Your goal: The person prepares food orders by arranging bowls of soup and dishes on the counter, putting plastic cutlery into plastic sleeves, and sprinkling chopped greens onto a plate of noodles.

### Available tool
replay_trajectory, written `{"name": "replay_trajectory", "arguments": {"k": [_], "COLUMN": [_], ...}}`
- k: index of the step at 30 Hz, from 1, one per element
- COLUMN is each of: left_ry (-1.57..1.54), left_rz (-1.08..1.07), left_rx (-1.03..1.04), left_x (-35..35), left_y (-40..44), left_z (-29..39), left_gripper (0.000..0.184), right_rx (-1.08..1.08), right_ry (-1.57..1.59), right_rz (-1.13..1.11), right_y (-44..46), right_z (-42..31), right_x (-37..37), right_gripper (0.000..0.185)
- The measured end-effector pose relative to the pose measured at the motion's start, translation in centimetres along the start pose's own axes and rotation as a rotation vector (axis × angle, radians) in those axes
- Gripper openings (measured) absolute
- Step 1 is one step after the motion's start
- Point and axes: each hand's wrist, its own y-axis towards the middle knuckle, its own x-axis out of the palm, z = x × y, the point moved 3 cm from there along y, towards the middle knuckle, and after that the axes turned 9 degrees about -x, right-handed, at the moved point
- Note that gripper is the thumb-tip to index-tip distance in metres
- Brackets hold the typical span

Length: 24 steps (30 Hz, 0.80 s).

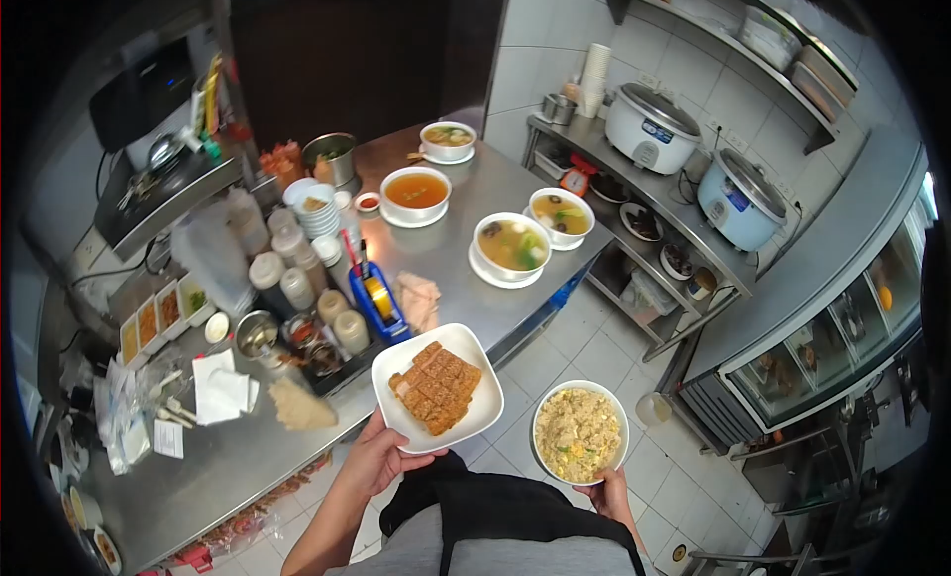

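Note:
My left hand grips the lower edge of a white square plate, its thumb over the rim. Sliced fried cutlet lies on that plate. In my right hand is a white bowl of fried rice with bits of egg and green; the fingers curl under its near rim. Both dishes are held in front of my body, the plate close to the counter's edge and the bowl above the tiled floor. The fingers beneath each dish are mostly hidden.
Several soup bowls stand on saucers on the steel counter. Sauce bottles, a blue tape dispenser and a pink cloth crowd its left part. Rice cookers stand on a right-hand shelf, beside a glass display fridge.

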Motion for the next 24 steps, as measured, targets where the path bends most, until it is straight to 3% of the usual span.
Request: {"name": "replay_trajectory", "arguments": {"k": [8, 17, 18, 19, 24], "left_ry": [0.002, 0.18, 0.181, 0.184, 0.229], "left_rz": [0.008, -0.014, -0.029, -0.044, 0.022], "left_rx": [0.029, 0.105, 0.131, 0.158, 0.068], "left_x": [4.5, 7.3, 7.4, 7.5, 7.1], "left_y": [10.9, 30.8, 33.3, 35.7, 45.6], "left_z": [5.1, 14.4, 15.5, 16.6, 21.2], "left_gripper": [0.071, 0.072, 0.072, 0.071, 0.069], "right_rx": [-0.042, -0.02, 0.021, 0.021, -0.044], "right_ry": [0.025, -0.039, 0.001, 0.003, -0.056], "right_rz": [-0.02, -0.206, -0.208, -0.24, -0.357], "right_y": [10.0, 29.3, 31.9, 34.4, 45.1], "right_z": [-7.6, -18.9, -19.9, -21.1, -27.5], "right_x": [3.4, 7.6, 8.0, 8.6, 14.6], "right_gripper": [0.056, 0.053, 0.064, 0.064, 0.062]}}
